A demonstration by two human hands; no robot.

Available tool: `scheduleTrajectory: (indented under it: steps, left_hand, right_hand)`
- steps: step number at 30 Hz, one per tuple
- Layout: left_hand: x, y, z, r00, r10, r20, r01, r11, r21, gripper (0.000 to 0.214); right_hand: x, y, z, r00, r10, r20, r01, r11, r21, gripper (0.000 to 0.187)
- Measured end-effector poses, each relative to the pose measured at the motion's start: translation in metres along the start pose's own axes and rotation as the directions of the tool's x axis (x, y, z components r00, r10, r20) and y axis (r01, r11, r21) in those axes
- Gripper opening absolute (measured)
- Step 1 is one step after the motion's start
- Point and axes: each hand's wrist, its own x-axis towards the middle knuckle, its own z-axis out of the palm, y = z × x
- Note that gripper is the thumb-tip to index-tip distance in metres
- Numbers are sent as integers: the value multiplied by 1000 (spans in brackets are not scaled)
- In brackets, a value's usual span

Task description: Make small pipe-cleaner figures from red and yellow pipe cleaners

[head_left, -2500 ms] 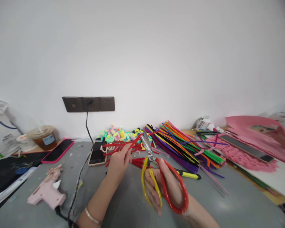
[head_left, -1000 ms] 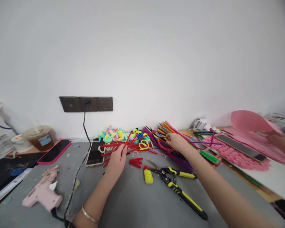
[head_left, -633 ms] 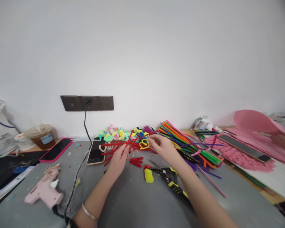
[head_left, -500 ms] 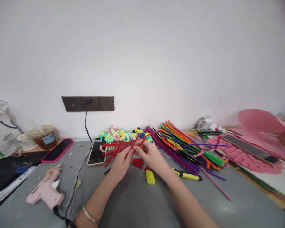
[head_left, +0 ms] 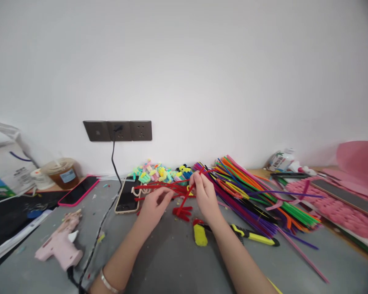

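Note:
My left hand (head_left: 153, 207) rests over a loose bunch of red pipe cleaners (head_left: 162, 188) on the grey table (head_left: 171, 261), fingers curled round some of them. My right hand (head_left: 205, 195) pinches a single red pipe cleaner (head_left: 187, 196) that slants down to a small pile of short red pieces (head_left: 181, 212). A yellow fuzzy roll (head_left: 200, 236) and yellow-handled pliers (head_left: 254, 236) lie just under my right wrist.
A big heap of many-coloured pipe cleaners (head_left: 257, 192) spreads to the right. Small pastel pieces (head_left: 155, 173) sit by the wall. A phone (head_left: 127, 197), a pink-cased phone (head_left: 79, 190), a pink glue gun (head_left: 61, 245) with its cord, a drink cup (head_left: 61, 173) and pink felt (head_left: 337, 208) lie around.
My right hand put down the scissors, reached into the coloured heap, then came back to the red bunch and took one red pipe cleaner. My left hand stayed on the bunch.

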Motion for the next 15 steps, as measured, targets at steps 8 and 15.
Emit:
scheduleTrajectory:
  steps: [8, 15]
  left_hand:
    - [-11, 13, 12, 902, -108, 418, 279, 885, -372, 32]
    - [-10, 17, 10, 911, -165, 378, 374, 718, -587, 40]
  right_hand:
    - [-2, -2, -7, 999, -27, -23, 29, 996, 84, 41]
    - [-7, -7, -4, 947, 42, 317, -86, 988, 125, 30]
